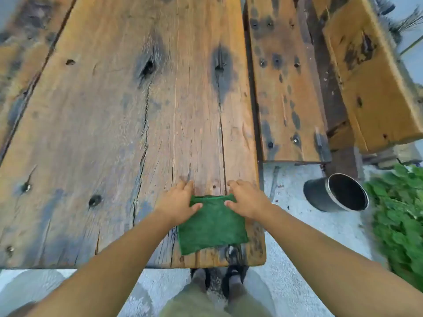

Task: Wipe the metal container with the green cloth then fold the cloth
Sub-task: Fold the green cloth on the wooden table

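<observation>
The green cloth [212, 223] lay flat, far corners under the left hand [177, 201] and right hand [246, 200], thumbs on top; whether they pinched it was unclear

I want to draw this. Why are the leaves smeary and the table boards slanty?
Head view: the leaves at the right edge are motion-blurred; the wide-angle lens fans the table planks outward; the green cloth looks fairly sharp; light is soft, without glare.
</observation>
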`<state>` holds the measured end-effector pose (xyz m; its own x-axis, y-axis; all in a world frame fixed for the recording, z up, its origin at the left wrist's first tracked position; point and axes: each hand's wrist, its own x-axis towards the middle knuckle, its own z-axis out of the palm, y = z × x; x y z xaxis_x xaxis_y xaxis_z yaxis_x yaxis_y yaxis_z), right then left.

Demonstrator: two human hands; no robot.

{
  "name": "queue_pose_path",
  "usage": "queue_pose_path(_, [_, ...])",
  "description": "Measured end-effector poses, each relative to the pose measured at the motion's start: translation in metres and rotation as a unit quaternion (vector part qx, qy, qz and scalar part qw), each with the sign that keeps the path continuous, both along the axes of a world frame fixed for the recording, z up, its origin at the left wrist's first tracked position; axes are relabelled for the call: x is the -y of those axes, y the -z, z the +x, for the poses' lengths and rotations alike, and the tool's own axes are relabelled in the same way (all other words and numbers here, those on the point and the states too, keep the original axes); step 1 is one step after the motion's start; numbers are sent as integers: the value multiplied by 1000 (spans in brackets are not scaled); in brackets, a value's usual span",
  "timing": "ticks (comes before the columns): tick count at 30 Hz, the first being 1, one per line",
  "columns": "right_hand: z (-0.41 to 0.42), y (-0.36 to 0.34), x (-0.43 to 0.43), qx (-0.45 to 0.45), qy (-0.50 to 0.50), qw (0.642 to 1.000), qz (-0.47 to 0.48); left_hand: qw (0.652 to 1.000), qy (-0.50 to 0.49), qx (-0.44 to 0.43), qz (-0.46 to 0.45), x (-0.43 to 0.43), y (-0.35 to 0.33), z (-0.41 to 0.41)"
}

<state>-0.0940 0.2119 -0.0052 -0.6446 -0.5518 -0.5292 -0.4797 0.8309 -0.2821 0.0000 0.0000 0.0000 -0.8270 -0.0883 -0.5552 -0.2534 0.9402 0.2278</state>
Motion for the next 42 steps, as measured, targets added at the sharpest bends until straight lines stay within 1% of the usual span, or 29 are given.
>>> queue_pose_path(5, [6,27,8,-11,-10,999,51,999,21,34,4,-1,25,-1])
queue_pose_path(9, [6,41,12,-51,-14,998,43,999,20,30,4,-4,37,-5])
queue_pose_path(13, [4,50,11,-30,17,999,16,1000,11,21,9,-4,52,-5])
queue_pose_path(16, [1,57,8,23,28,999,-5,999,-2,36,16,-5,62,-9])
queue_pose_path(18, [-1,58,11,47,16,999,7,998,-2,55,39,-4,66,-13])
queue_pose_path(21, [-3,57,17,44,-28,998,31,996,20,68,55,1,65,-21])
queue_pose_path(24, [-11,56,17,39,-27,999,21,995,32,70,57,7,62,-29])
queue_pose_path(28, [-27,54,19,7,9,1000,0,999,13,32,33,18,55,-44])
queue_pose_path(33, [-35,49,23,-43,25,997,-51,998,21,-60,-8,20,47,-56])
queue_pose_path(36, [-32,42,19,-26,41,996,-72,997,0,-80,20,16,42,-48])
queue_pose_path(39, [-25,35,11,-7,33,997,-71,995,-16,-89,44,9,38,-32])
queue_pose_path(42, [-17,30,3,-3,31,995,-93,992,-23,-107,57,2,34,-18])
